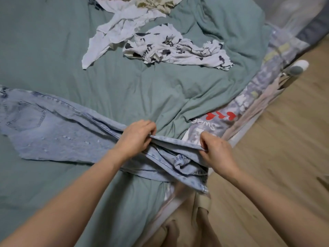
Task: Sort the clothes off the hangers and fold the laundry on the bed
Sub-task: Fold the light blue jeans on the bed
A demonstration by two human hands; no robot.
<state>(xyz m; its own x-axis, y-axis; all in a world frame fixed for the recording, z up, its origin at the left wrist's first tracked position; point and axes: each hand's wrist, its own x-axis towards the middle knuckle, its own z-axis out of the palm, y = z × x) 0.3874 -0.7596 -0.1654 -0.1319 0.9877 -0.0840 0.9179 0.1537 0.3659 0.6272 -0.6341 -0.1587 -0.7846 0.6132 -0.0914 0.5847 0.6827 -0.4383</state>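
Jeans [58,132] in pale blue denim lie stretched across the near part of the bed [53,56], with the waist and back pocket out to your left and the leg ends gathered at the bed's edge in front of you. You hold them there with both hands: your left hand [136,138] pinches the upper edge of a hem between curled fingers and thumb, and your right hand [216,150] pinches the same edge a little way off, so the hands sit apart with a taut strip of denim between them. That spacing looks deliberate, since a hem held at two points stays straight and lets you lay one leg squarely over the other before you fold. The rest of the garment rests flat on the green cover, which takes its weight and keeps it from sliding while you line up the ends. Beyond it, well apart from the denim, a white garment [114,32] and a white patterned garment [176,47] lie crumpled and unfolded, with a beige one [153,4] at the far edge; they appear to be waiting their turn, out of the way of the folding space. A printed sheet [210,127] shows at the mattress corner just beyond your right hand, above the wooden floor [277,157]. No hangers are in view.
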